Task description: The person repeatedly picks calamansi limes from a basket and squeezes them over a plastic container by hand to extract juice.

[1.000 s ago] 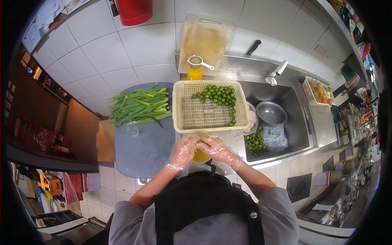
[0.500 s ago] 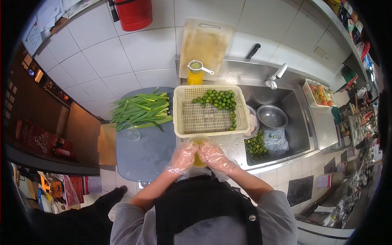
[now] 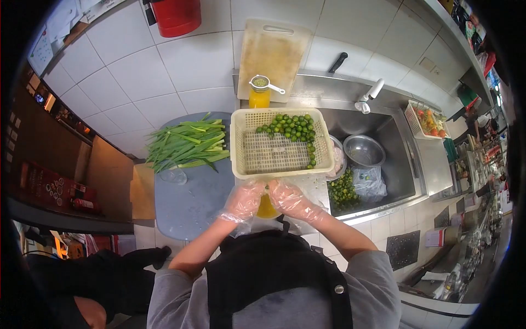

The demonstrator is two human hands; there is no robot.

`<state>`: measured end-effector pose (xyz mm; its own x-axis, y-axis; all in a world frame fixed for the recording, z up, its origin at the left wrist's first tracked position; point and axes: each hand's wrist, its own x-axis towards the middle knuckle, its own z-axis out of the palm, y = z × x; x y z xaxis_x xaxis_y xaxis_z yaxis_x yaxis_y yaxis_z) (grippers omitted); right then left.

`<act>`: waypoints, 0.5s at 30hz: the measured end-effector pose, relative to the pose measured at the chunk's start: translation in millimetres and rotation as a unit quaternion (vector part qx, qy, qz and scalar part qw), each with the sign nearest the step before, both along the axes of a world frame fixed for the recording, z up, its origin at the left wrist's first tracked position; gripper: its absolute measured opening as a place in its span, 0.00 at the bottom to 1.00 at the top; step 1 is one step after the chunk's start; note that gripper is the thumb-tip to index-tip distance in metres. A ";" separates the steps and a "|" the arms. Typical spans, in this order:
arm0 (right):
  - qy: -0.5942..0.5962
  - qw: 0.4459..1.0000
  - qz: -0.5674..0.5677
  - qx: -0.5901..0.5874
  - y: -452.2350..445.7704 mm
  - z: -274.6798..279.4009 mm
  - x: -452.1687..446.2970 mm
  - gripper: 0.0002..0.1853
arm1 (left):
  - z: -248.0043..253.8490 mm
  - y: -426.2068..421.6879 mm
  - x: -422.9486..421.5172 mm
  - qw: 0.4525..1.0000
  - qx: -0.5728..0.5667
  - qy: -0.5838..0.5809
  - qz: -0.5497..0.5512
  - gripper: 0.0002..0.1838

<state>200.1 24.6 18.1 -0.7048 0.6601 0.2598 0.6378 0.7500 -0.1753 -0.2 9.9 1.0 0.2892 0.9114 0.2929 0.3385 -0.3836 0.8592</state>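
Note:
My left hand (image 3: 245,200) and my right hand (image 3: 289,199), both in clear plastic gloves, meet with curled fingers over a bowl of yellow liquid (image 3: 267,208). Their fingertips press together around something small that the fingers mostly cover; its kind does not show. Just beyond them stands a cream plastic basket (image 3: 236,156), with small green citrus fruits (image 3: 296,129) heaped toward its far right side. Behind the basket is a jar of yellow liquid (image 3: 259,100) with a small white-handled strainer (image 3: 260,82) resting on top.
Long green leaves (image 3: 189,143) and a clear cup (image 3: 174,175) lie on a blue-grey board (image 3: 192,208) at left. The sink (image 3: 402,164) at right contains a metal bowl (image 3: 365,151), a plastic bag (image 3: 370,183) and squeezed-looking citrus pieces (image 3: 342,192). Another person's dark-clothed body (image 3: 104,274) is at lower left.
Both hands stay together over the bowl, the fingers slightly shifted, and more of the yellow liquid shows below them. The other person at lower left has come further into view.

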 end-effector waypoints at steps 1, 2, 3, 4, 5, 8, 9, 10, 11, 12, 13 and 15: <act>0.000 1.000 0.000 0.000 -1.6 0.3 -1.4 0.09 | 5.4 -2.4 -1.2 0.998 0.010 0.058 -0.003 0.10; 0.033 0.999 -0.015 0.001 -4.9 0.7 -4.1 0.07 | 8.0 -4.2 -1.9 0.993 0.020 0.116 -0.007 0.10; 0.064 0.997 -0.031 0.002 -8.3 0.4 -6.0 0.06 | 6.9 -5.9 -1.1 0.993 0.020 0.116 -0.008 0.10; 0.064 0.997 -0.032 0.002 -11.3 -2.0 -7.1 0.06 | 5.7 -7.8 0.6 0.992 0.040 0.122 0.001 0.10; 0.034 0.998 -0.040 0.028 -13.6 -6.0 -8.3 0.05 | 5.0 -8.5 1.9 0.990 0.061 0.129 0.010 0.10; 0.047 0.997 -0.042 0.052 -16.2 -18.9 -8.5 0.04 | 5.1 -12.4 3.7 0.995 -0.022 0.101 0.007 0.10; 0.089 0.994 -0.036 0.053 -16.2 -22.6 -7.6 0.04 | 3.1 -12.1 4.6 0.995 -0.022 0.101 0.006 0.10; 0.089 0.994 -0.036 0.054 -16.0 -20.2 -6.4 0.04 | 3.5 -10.3 5.7 0.988 -0.008 0.153 -0.004 0.10; 0.093 0.994 -0.037 0.041 -15.5 -16.9 -2.9 0.05 | 4.2 -8.8 6.7 0.979 0.007 0.205 -0.014 0.10; 0.096 0.994 -0.038 0.028 -14.2 -12.9 1.9 0.05 | 5.3 -8.4 8.9 0.979 0.008 0.205 -0.014 0.10; 0.096 0.994 -0.039 0.028 -12.4 -7.8 8.9 0.05 | 18.4 -9.4 13.4 0.976 0.020 0.215 -0.007 0.11; -0.018 0.971 -0.156 0.178 -5.4 7.8 32.5 0.07 | 29.6 -10.2 16.6 0.974 0.032 0.226 0.002 0.12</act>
